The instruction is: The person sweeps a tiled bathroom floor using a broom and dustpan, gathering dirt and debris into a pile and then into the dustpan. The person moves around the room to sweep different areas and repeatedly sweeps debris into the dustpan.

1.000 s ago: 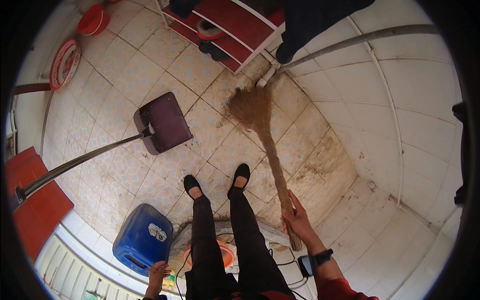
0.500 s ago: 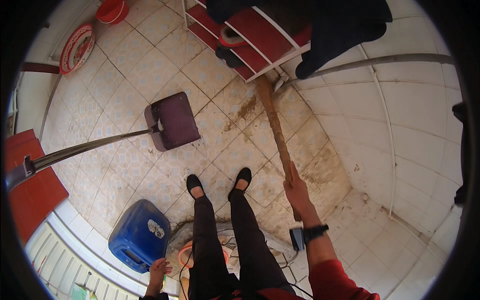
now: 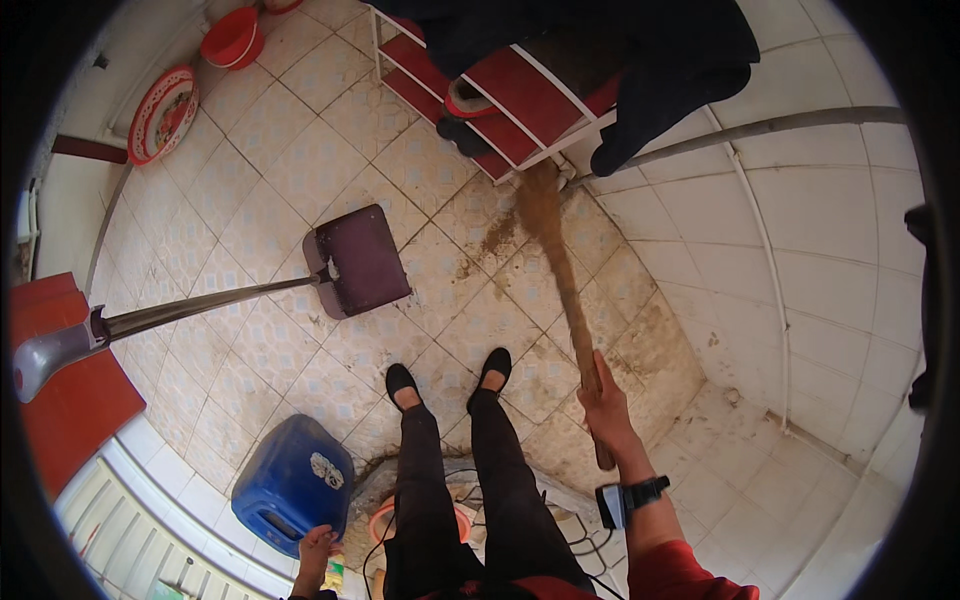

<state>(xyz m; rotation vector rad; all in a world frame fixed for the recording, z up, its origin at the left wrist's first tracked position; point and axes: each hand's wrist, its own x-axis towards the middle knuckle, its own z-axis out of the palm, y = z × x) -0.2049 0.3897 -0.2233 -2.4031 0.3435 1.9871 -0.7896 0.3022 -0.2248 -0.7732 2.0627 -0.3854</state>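
Note:
My right hand (image 3: 608, 408) is closed round the handle of a brown straw broom (image 3: 568, 290). The broom slants away from me, and its blurred bristle end meets the tiled floor beside the foot of a red and white rack. A dark brown dirt smear lies just left of the bristles. My left hand (image 3: 316, 548) hangs low with loosely bent fingers and nothing in it, nearest to a blue plastic jerrycan (image 3: 295, 480). Left of the broom, a purple long-handled dustpan (image 3: 365, 265) rests on the floor, its grey grip towards the left edge.
The red-shelved rack (image 3: 540, 95) holds shoes, with dark cloth hanging over it. A patterned red basin (image 3: 163, 115) and a red bucket (image 3: 232, 40) stand far left. A pipe (image 3: 760, 125) runs along the white tiled wall. By my legs are an orange basin (image 3: 463, 523) and cables (image 3: 600, 540).
The whole view has shifted a little, so floor things sit lower and further right. The broom's bristles have swung slightly and look wider and blurred. My right hand keeps its grip.

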